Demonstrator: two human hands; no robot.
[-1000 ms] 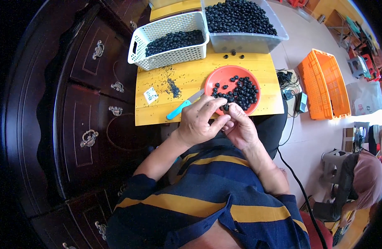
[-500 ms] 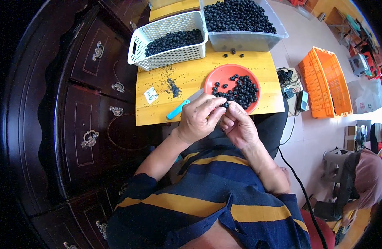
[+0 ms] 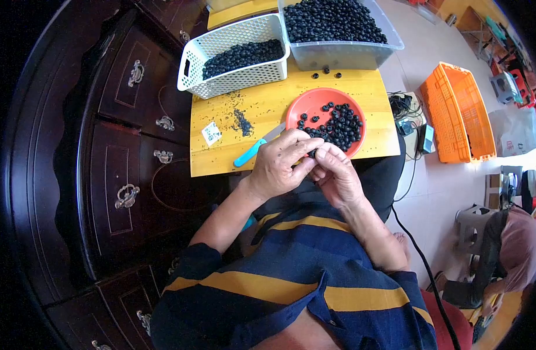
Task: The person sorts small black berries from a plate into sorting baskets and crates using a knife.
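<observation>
My left hand (image 3: 284, 160) and my right hand (image 3: 336, 174) meet just in front of the red plate (image 3: 297, 105). Pinched between their fingertips is a small black round part (image 3: 313, 154), mostly covered by the fingers. On the plate, behind the hands, lie many loose black round parts (image 3: 341, 122) with holes in them. A knife with a turquoise handle (image 3: 250, 153) rests on the table to the left of my left hand, its blade pointing toward the plate.
Behind the plate, a white basket (image 3: 233, 81) and a clear bin (image 3: 343, 55) hold many black parts. Black scraps (image 3: 241, 122) and a small white packet (image 3: 211, 133) lie on the yellow table (image 3: 221, 163). An orange crate (image 3: 448, 116) and a seated person (image 3: 518, 251) are at right.
My fingers have closed further around the black part, which now shows less. The right fingertips have shifted slightly left. Everything on the table looks the same.
</observation>
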